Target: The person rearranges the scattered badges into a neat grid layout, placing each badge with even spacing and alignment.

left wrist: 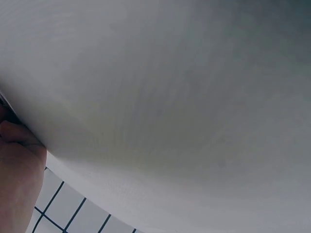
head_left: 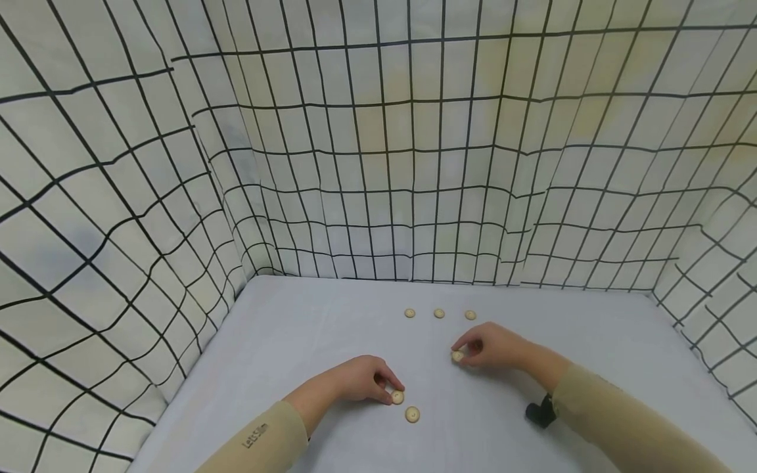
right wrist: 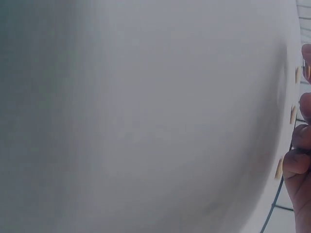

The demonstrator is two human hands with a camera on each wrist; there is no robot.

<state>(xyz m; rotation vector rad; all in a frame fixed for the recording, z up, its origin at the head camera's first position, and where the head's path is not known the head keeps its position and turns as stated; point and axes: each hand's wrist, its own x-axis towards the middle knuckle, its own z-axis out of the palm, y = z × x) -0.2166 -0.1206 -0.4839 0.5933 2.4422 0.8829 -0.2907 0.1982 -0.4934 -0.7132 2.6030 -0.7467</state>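
Note:
At the middle front of the white table [head_left: 331, 315], my left hand [head_left: 362, 379] pinches a round cream button [head_left: 397, 397] between thumb and index finger. Just nearer to me lies another cream button [head_left: 412, 414], flat and apart from the hand. Farther right and back, my right hand [head_left: 495, 346] holds a small cream button [head_left: 457, 356] by its edge with thumb and fingertips. Beyond that hand, three similar buttons lie in a row: a left one [head_left: 410, 313], a middle one [head_left: 439, 313] and a right one [head_left: 470, 315]. The left wrist view shows no button.
A white wall with a black grid [head_left: 414, 164] encloses the table at the back and both sides. Under the right forearm is a small black object [head_left: 541, 412], part of it hidden by the sleeve [head_left: 621, 420]. Both wrist views show mostly white tabletop.

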